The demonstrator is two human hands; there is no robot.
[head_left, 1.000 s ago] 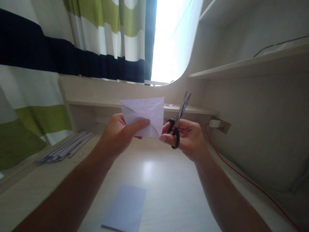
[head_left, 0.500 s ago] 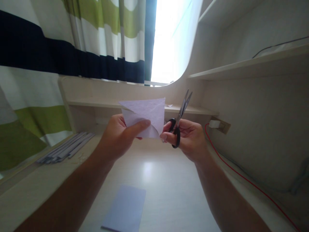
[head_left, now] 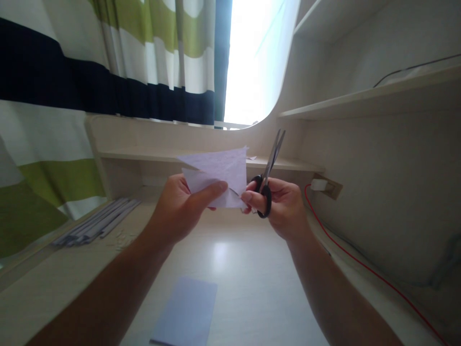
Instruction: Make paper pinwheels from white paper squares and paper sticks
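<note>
The left hand (head_left: 180,209) was closed on a folded white paper (head_left: 219,173), thumb pressed across its near face, holding it raised above the desk (head_left: 252,269) at centre. The right hand (head_left: 283,206) gripped black-handled scissors (head_left: 268,180), fingers through the loops, blades nearly shut and pointing up and far; its thumb touched the paper's lower right corner. A pale blue sheet (head_left: 187,312) lay flat on the near part of the desk. A stack of paper strips (head_left: 95,226) lay to the left. A red cable (head_left: 360,262) ran along the right side. A striped curtain (head_left: 108,72) hung far left.
</note>
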